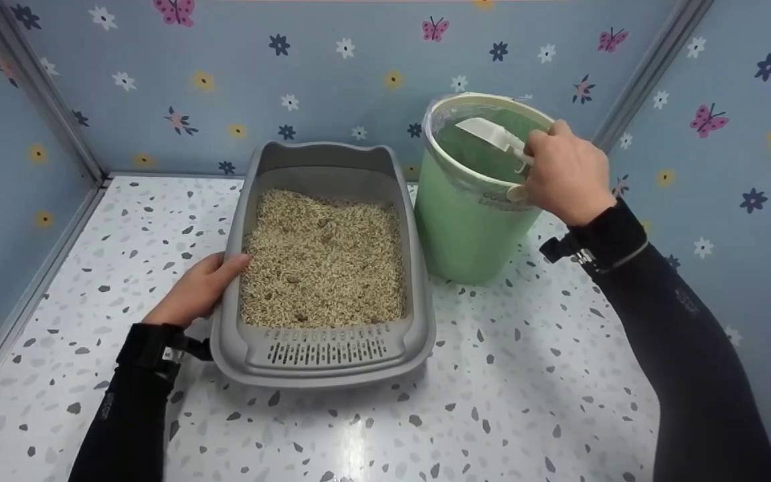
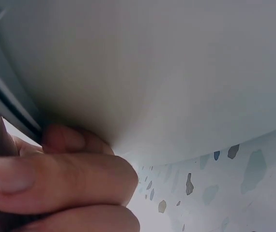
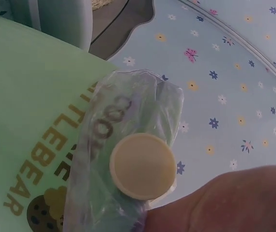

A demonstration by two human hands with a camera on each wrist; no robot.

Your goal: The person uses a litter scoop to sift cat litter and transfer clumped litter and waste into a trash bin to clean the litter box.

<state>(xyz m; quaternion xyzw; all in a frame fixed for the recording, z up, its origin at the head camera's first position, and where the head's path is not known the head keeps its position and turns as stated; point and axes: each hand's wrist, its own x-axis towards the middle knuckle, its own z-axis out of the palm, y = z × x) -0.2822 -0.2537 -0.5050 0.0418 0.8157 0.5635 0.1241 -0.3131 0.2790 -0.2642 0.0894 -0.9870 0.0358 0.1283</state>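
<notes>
My left hand [image 1: 193,289] grips the left rim of a grey litter box [image 1: 325,376], its thumb over the edge. In the left wrist view its fingers [image 2: 75,181] curl beneath the rim beside the outer wall. Pale granular litter [image 1: 325,261] with several darker clumps fills the box. My right hand [image 1: 571,171] holds a white litter scoop [image 1: 492,136] by its handle. The scoop's blade tilts over the mouth of a green trash bin [image 1: 462,234]. A clear plastic liner [image 3: 150,92] folds over the bin's cream rim, near a round cream knob [image 3: 143,166].
The bin stands close against the litter box's right side on a white speckled tabletop [image 1: 492,402]. Blue flowered panels [image 1: 332,80] enclose the back and both sides, joined by grey metal strips [image 1: 37,87].
</notes>
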